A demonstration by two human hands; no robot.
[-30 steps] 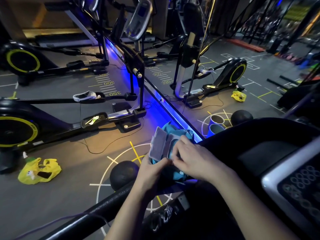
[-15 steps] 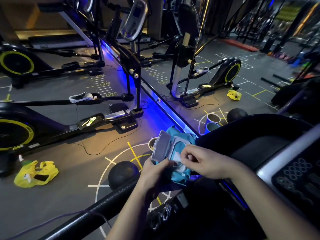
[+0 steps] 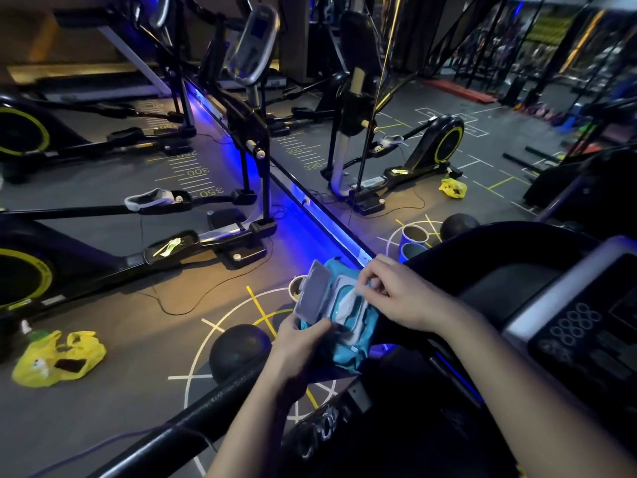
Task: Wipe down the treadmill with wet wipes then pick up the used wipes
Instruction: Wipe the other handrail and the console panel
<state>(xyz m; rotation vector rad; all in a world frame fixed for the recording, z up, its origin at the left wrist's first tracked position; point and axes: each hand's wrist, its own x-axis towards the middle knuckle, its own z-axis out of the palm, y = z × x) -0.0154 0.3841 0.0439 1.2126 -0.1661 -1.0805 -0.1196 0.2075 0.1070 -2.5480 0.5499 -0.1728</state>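
Where a second ago the right hand's fingertips only worked at the pack's opening, a white wet wipe (image 3: 348,301) now stands partly drawn out of the teal wipe pack (image 3: 349,353), low and centre in the frame, lid (image 3: 312,292) flipped open. The right hand (image 3: 396,292) pinches the wipe's tip between thumb and fingers; the left hand (image 3: 303,343) grips the pack from below. In this dim light the sheet seems not yet free. The treadmill (image 3: 579,322), lower right, has yet to be wiped.
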